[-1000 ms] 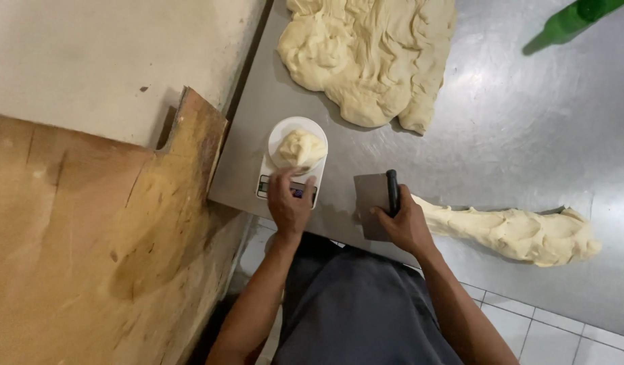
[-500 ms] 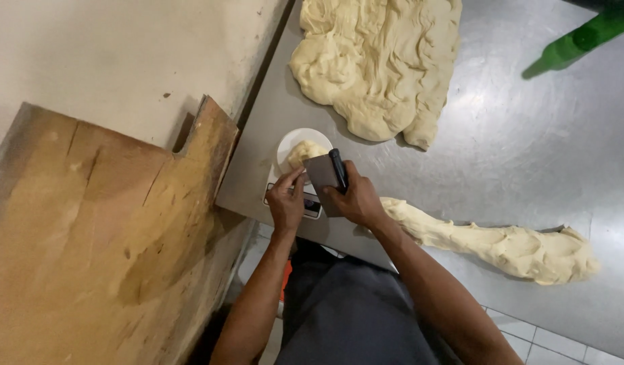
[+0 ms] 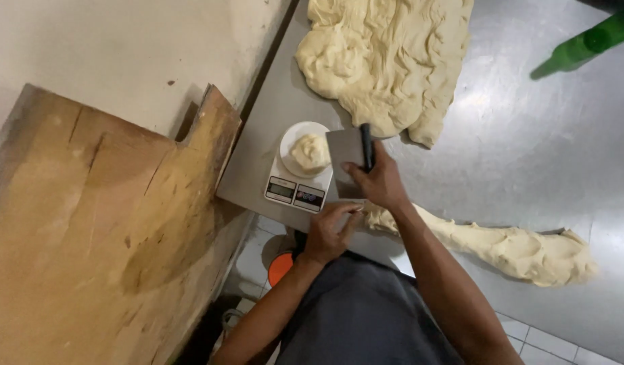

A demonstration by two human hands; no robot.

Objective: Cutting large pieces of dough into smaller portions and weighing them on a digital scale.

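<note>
My right hand [image 3: 381,182] grips a metal dough scraper [image 3: 346,159] by its black handle, the blade held beside the white kitchen scale [image 3: 295,189]. A small lump of dough [image 3: 310,151] sits on the scale's round white plate. My left hand [image 3: 331,231] rests at the table's near edge, fingertips pinched near the end of a long dough strip [image 3: 501,245]; whether it holds a bit of dough I cannot tell. A large flat mass of dough [image 3: 386,61] lies farther back on the steel table [image 3: 528,149].
A green bottle [image 3: 586,42] lies at the far right of the table. A worn wooden board [image 3: 102,223] leans against the pale wall on the left. White floor tiles and an orange object [image 3: 280,268] show below the table edge.
My right hand has carried the scraper from the table's near edge up beside the scale plate. My left hand has drawn back from the scale to the table edge by the dough strip.
</note>
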